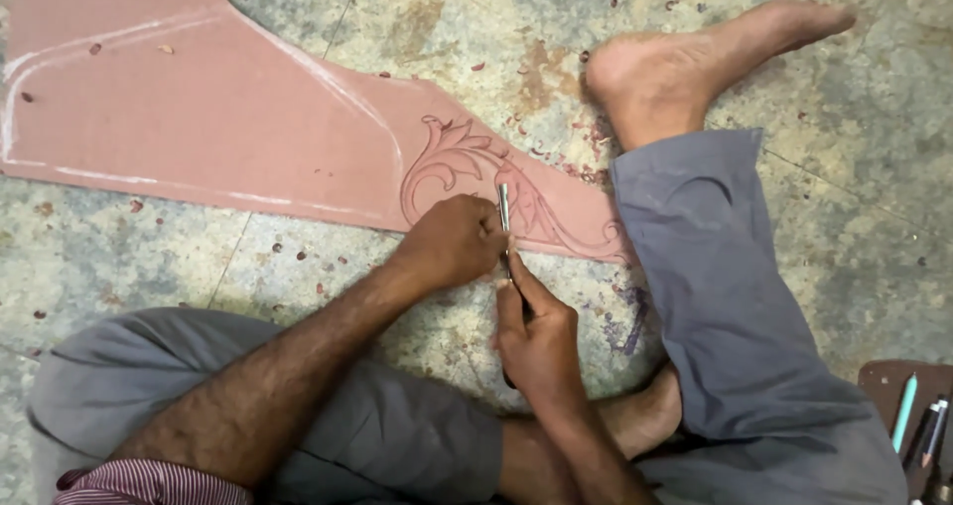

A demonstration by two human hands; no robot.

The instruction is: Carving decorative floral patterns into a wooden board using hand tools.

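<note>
You are sitting on a mottled stone floor (844, 227), grey-green with brown patches and scattered with small reddish chips. Your legs in grey trousers (725, 306) fold around the work, and your bare right foot (685, 68) rests on the floor beyond the board's carved end.

Across the floor in front of you lies a large flat board (199, 108) of pinkish-red colour, broad at the left and tapering to a narrow tip at the right, where your right trouser leg covers its end. Pale chalk lines follow its outline. Near the narrow end a leafy scroll pattern (457, 162) is cut in relief into the surface, with curling leaves and a long curved stem running towards the tip.

Your left hand (452, 239) lies on the board's near edge, fingers curled in a closed grip around the upper part of a slim metal carving tool (504, 207). Your right hand (536, 341) sits just below it, wrapped shut round the tool's lower part, thumb stretched along it. The tool's tip rests on the scroll pattern.

At the far right, a dark tray (879, 386) holds several pens (918, 426).
</note>
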